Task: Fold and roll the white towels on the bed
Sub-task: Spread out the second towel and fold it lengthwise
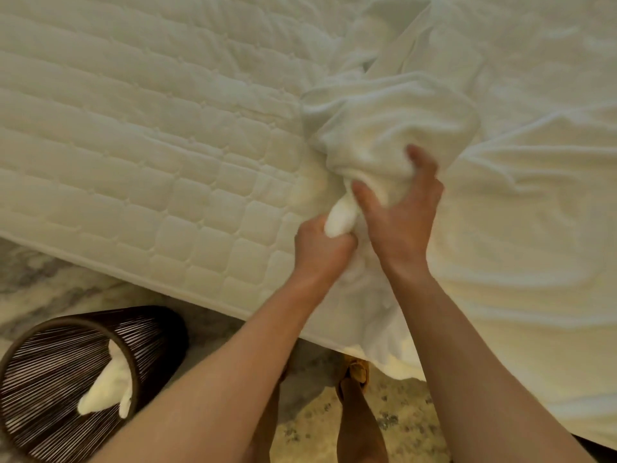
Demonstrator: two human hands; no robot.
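Observation:
A bunched white towel [384, 128] lies on the quilted mattress [133, 145], near the bed's front edge. My left hand [320, 252] grips a twisted end of this towel in a fist. Just to its right, my right hand [400, 212] holds the towel's bulk, thumb and fingers curled into the folds. More white cloth [534, 212] lies spread and wrinkled over the right half of the bed, and part of it hangs over the edge below my hands.
A dark wire basket [66, 379] stands on the floor at the lower left with a white cloth [107, 385] hanging over its rim. My feet [354, 372] stand on patterned flooring by the mattress edge [167, 282].

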